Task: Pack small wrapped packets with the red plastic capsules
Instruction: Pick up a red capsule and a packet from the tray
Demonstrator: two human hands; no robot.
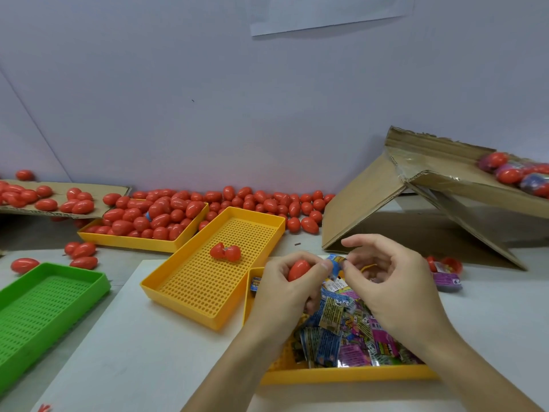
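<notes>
a: biggest first? cardboard box (386, 200) tipped over at right, flap down on the table (133, 337). more red capsules and purple packets sit on its upper flap.
b: trays?
a: green tray (44, 304) at left. yellow perforated tray (208, 281) in the middle, one opened capsule (225, 252) lying in it. far yellow tray (133, 240) heaped with red capsules (154, 212), more loose along the wall. near yellow tray (341, 377) holds the wrapped packets (341, 331).
b: hands?
a: both above the near tray, close together. left hand (285, 289) curled round a closed red capsule (298, 270). right hand (392, 289) pinches a blue packet (335, 263) by thumb and forefinger, just beside the left thumb.
b: packet inside the capsule?
a: no, outside it, beside it.
</notes>
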